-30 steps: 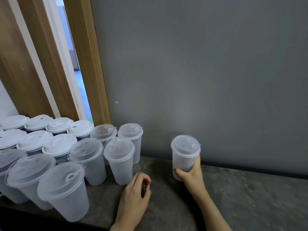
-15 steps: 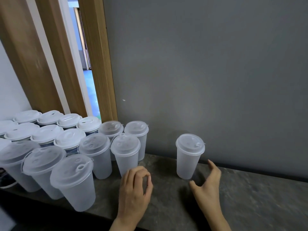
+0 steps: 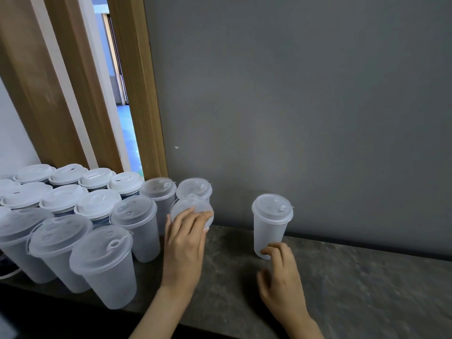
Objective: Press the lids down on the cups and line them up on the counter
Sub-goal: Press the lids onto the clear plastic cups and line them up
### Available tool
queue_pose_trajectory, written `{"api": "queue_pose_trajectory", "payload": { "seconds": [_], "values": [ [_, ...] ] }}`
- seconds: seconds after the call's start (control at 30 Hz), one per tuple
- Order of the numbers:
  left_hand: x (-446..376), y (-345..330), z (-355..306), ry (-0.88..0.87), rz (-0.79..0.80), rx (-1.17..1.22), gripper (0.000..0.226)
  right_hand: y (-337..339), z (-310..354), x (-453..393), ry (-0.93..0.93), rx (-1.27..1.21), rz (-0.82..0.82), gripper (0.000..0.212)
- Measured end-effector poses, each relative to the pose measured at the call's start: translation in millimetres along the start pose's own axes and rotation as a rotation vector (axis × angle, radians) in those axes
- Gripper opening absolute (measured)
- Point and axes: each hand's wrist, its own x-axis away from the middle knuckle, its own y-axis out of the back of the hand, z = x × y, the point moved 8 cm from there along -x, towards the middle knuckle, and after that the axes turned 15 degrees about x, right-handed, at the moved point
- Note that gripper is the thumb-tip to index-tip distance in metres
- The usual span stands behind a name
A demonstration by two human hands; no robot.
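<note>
Far left I see the cluster of translucent frosted plastic cups w/ white lids (image 3: 73, 216), packed rim to rim on the dark stone-look counter (image 3: 354, 277), several rows deep toward the wooden door frame (image 3: 137, 94). They look empty, so I judge them v. light, thin-walled and springy: squeeze too hard and the wall buckles, nudge one and its neighbours tip. The smooth plastic is prob. a bit slippery.

My left hand (image 3: 183, 243) is at the right edge of that cluster, fingers curled over the domed lid of the end frosted cup (image 3: 193, 209), covering most of it; whether it presses or lifts I can't tell. Best hold, imo: palm flat on the lid for pressing, or fingers round the upper wall just under the rim, where it's stiffest.

Next, standing apart by the grey wall (image 3: 305, 106), the lone lidded frosted cup (image 3: 270, 223), upright, lid apparently seated. My right hand (image 3: 281, 277) is near its base, fingers loosely bent, holding nothing; touching or not, can't tell.
</note>
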Motion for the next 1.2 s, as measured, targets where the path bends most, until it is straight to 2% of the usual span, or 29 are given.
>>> {"api": "queue_pose_trajectory", "payload": {
  "seconds": [0.07, 0.1, 0.2, 0.27, 0.4, 0.5, 0.7, 1.03, 1.2],
  "values": [
    [5.4, -3.2, -9.1, -0.097, -0.007, 0.101, 0.038, -5.5, 7.0, 1.6, 0.042, -0.027, 0.114, 0.044],
    [8.6, -3.9, -11.1, -0.125, -0.017, 0.141, 0.034, -10.3, 8.8, 2.3, 0.041, -0.036, 0.193, 0.045],
    [17.4, -2.6, -11.4, -0.141, -0.077, 0.294, 0.026, -28.6, 7.3, 7.0, 0.008, -0.068, 0.436, 0.085],
    [23.4, -2.7, -9.1, -0.100, -0.132, 0.444, 0.025, -30.9, 8.1, 7.8, 0.009, -0.097, 0.488, 0.098],
    [37.0, -15.5, 2.6, 0.153, -0.251, 0.662, 0.026, -35.9, 6.3, 7.5, -0.028, -0.127, 0.544, 0.099],
    [47.9, -30.0, 13.0, 0.315, -0.302, 0.728, 0.032, -36.5, 2.7, 7.7, -0.043, -0.160, 0.523, 0.089],
    [47.9, -39.2, 22.5, 0.357, -0.246, 0.660, 0.025, -26.9, -4.8, 7.5, -0.062, -0.237, 0.360, 0.075],
    [53.5, -46.7, 25.8, 0.423, -0.163, 0.727, 0.035, -22.0, -12.4, 7.8, -0.095, -0.288, 0.232, 0.076],
    [57.8, -57.8, 33.7, 0.512, -0.096, 0.742, 0.027, -19.1, -12.6, 8.1, -0.037, -0.217, 0.172, 0.088]
  ]
}}
